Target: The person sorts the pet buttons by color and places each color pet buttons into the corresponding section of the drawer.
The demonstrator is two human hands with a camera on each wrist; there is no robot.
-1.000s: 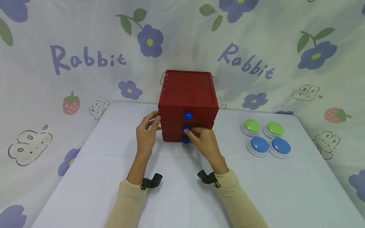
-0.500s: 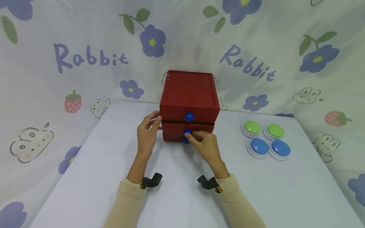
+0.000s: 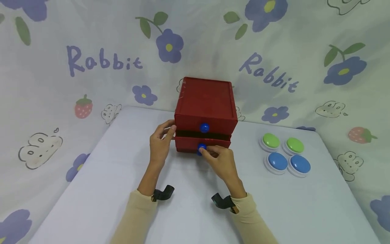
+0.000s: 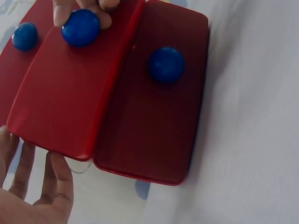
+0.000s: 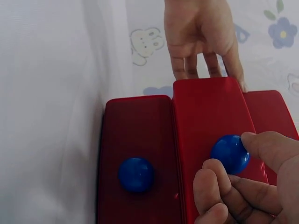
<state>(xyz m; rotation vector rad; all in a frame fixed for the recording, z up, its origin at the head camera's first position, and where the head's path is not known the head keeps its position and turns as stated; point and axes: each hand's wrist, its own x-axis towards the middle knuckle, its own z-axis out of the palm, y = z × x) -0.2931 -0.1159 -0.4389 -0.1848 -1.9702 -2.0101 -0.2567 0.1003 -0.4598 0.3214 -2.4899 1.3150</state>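
Note:
A red cabinet [image 3: 207, 98] with three stacked drawers stands on the white table. Each drawer has a round blue knob. The middle drawer [image 4: 60, 93] juts out, and a dark gap shows above its front in the head view. My right hand [image 3: 223, 164] pinches the middle knob [image 5: 230, 154] between thumb and fingers. My left hand [image 3: 159, 145] rests its fingertips against the cabinet's left side, fingers fairly straight. The top knob [image 3: 204, 127] and the bottom knob [image 4: 166, 65] are untouched. What lies inside the drawer is hidden.
To the right stand two green push buttons [image 3: 271, 140] and two blue push buttons [image 3: 277, 161] on white bases. A printed curtain [image 3: 106, 34] hangs behind the white table [image 3: 182, 210].
My right hand has drawn the middle drawer outward toward me by its knob, widening the gap under the top drawer. My left hand stays at the cabinet's side.

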